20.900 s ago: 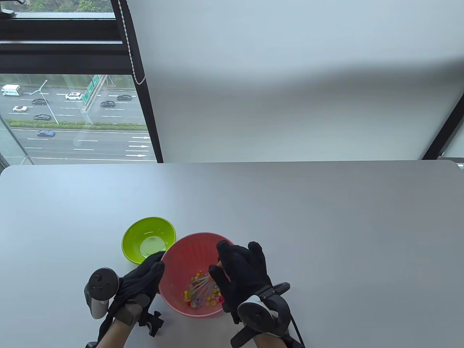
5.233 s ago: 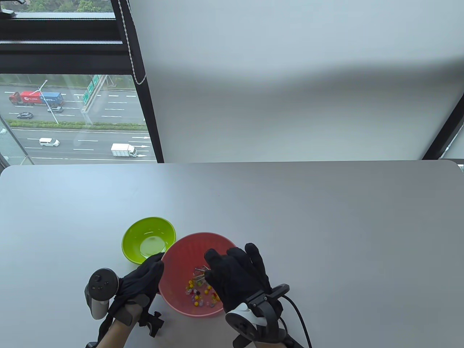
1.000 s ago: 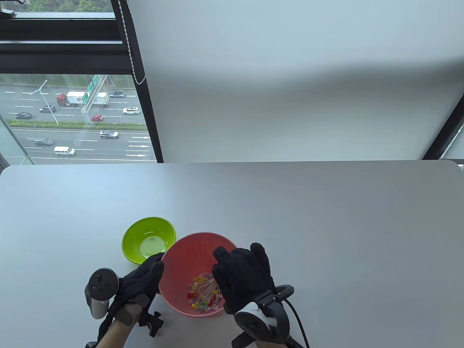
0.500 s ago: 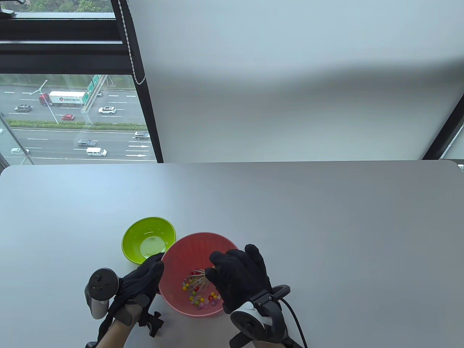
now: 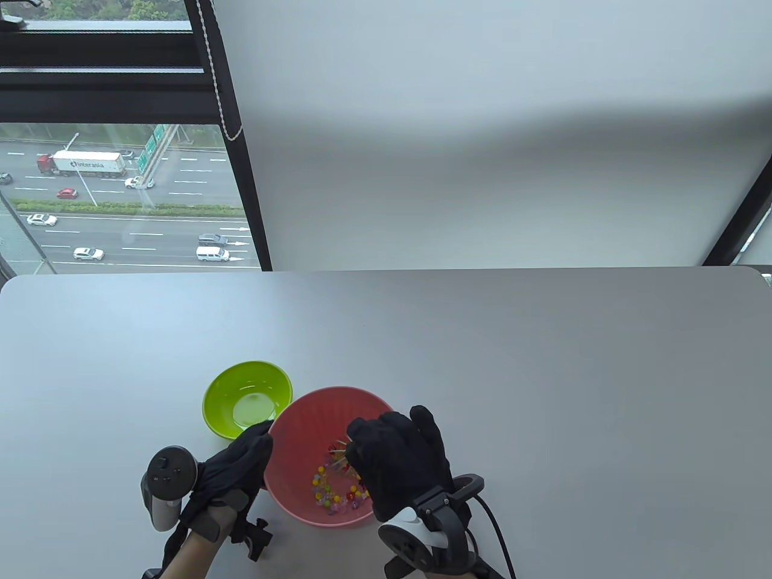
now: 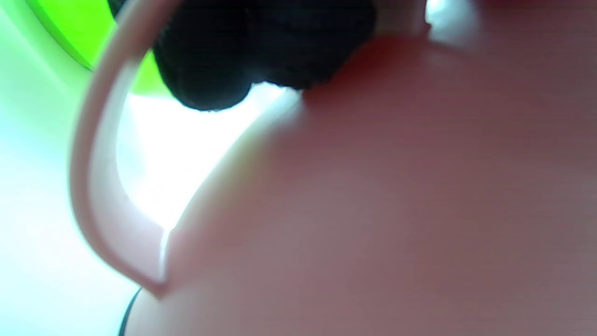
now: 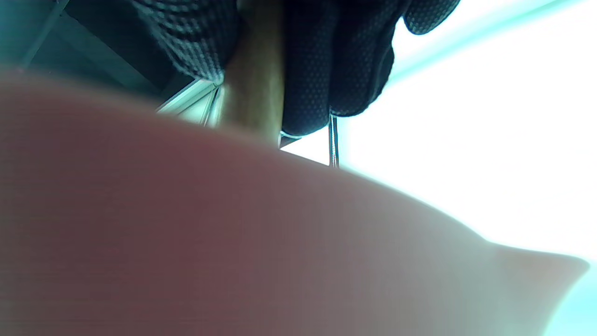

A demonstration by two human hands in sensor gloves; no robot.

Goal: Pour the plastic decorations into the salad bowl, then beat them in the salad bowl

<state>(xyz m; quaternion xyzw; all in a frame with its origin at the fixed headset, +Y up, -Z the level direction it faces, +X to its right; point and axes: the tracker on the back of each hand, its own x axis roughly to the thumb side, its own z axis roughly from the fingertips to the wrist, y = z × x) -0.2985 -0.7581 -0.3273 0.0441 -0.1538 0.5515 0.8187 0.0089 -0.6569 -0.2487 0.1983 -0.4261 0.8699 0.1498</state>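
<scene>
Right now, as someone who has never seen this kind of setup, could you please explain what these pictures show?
These are a person's hands in black sensor gloves, each with a tracker strapped on. One camera looks down at the grey table; two blurry close-ups come from wrist cameras. The left hand grips the rim of the pink salad bowl, steadying it. The right hand holds a wire whisk by its wooden handle, over the small coloured plastic decorations in that bowl. A green bowl sits beside it, apparently emptied.

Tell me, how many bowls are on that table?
2: a green bowl, empty, at the left, and a pink salad bowl beside it holding the decorations. No others show.
</scene>
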